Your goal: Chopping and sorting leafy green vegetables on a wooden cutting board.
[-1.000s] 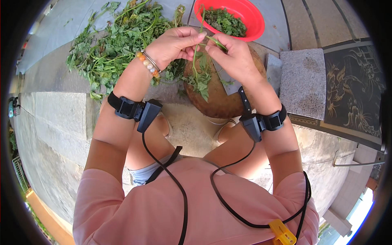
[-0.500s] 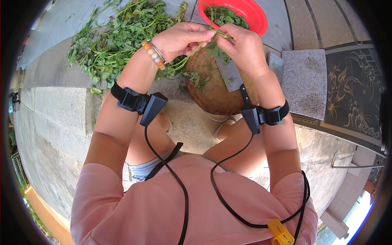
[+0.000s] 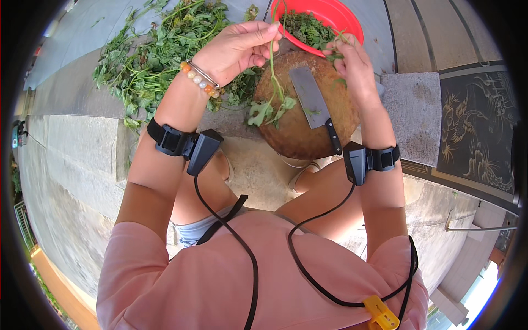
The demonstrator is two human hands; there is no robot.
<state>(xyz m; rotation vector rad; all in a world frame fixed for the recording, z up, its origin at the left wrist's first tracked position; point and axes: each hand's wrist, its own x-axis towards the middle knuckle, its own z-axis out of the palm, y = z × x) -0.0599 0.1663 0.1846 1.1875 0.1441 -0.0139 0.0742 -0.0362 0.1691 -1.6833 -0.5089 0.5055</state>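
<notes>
Moved apart, left hand point(image 3: 236, 50) pinching leafy stem point(image 3: 273, 77), right hand point(image 3: 356, 67) grasping greens point(image 3: 343, 39), near red basin point(image 3: 342, 17) holding leaves point(image 3: 305, 28)

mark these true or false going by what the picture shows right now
1. The left hand holds a leafy stem in its fingers. True.
2. The cleaver lies on the round wooden chopping block. True.
3. The cleaver's handle points away from the person. False: the handle points toward the person.
4. The red basin is empty. False: the red basin holds leafy greens.
5. The beaded bracelet is on the right wrist. False: the beaded bracelet is on the left wrist.
</notes>
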